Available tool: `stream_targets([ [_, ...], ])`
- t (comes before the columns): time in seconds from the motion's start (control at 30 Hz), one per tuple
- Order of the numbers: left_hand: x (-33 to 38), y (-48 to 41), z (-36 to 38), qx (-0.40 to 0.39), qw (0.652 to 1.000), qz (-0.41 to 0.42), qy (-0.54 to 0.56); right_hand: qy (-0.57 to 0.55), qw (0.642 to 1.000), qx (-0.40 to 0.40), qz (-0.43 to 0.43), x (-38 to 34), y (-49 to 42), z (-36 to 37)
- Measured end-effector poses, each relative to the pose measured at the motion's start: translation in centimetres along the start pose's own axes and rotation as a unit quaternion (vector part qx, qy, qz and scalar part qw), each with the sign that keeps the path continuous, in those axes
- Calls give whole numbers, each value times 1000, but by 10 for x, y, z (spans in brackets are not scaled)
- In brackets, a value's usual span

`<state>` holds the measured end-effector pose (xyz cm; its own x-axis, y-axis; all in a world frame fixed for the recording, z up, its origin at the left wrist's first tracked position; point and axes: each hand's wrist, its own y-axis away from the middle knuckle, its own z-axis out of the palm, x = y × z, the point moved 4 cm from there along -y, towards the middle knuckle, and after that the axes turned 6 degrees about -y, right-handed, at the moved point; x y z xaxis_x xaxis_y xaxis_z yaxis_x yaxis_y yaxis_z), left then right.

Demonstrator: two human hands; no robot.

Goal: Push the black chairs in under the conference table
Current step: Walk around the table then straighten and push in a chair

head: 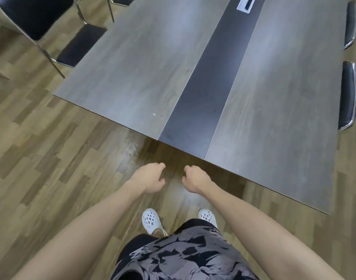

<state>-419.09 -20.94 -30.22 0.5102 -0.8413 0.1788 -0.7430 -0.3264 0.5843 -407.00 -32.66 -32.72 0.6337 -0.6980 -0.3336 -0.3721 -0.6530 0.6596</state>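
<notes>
Both hands hang in the lower centre of the frame, over the wood-plank floor (51, 148) and just short of the near end of the grey worktop (132, 67). The left hand (151, 178) is released, fingers loosely curled, grasping nothing. The right hand (195, 179) is in the same condition, and the two are near each other but not touching. Neither hand contacts the worktop or any chair. At upper left, one black chair (34, 17) stands out from the worktop's left edge: its backrest is well clear, and its seat (80, 44) reaches the edge, with the far corner hidden beneath it. A second chair (122, 0) shows only partly at the top edge of the frame. Along the right edge, two black chair backs, upper (351, 25) and lower (348, 96), sit close against the worktop's right side. A dark centre strip (209, 87) runs the length of the worktop, with a cable port (246, 3) at the top. White perforated shoes (151, 220) are visible below the hands.
</notes>
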Motion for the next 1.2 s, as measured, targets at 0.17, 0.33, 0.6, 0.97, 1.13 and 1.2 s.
stream_targets([
  [0.17,-47,3,0,12,1000,7,7,-18,999,28,5,-43,-7,6],
  [0.33,-62,2,-7,-5,1000,5,12,-15,999,30,3,-63,-11,5],
  [0.6,-82,-15,-26,-9,1000,-18,17,0,1000,4,-19,-79,-44,-8],
  [0.97,-119,-43,-54,-20,1000,-23,7,5,999,-12,-33,-112,-87,-27],
  [1.13,-150,-56,-63,-20,1000,-8,-9,-2,1000,-22,-16,-139,-104,-25],
  [1.2,-167,-61,-71,-19,1000,0,-13,-5,1000,-22,-3,-154,-112,-26],
])
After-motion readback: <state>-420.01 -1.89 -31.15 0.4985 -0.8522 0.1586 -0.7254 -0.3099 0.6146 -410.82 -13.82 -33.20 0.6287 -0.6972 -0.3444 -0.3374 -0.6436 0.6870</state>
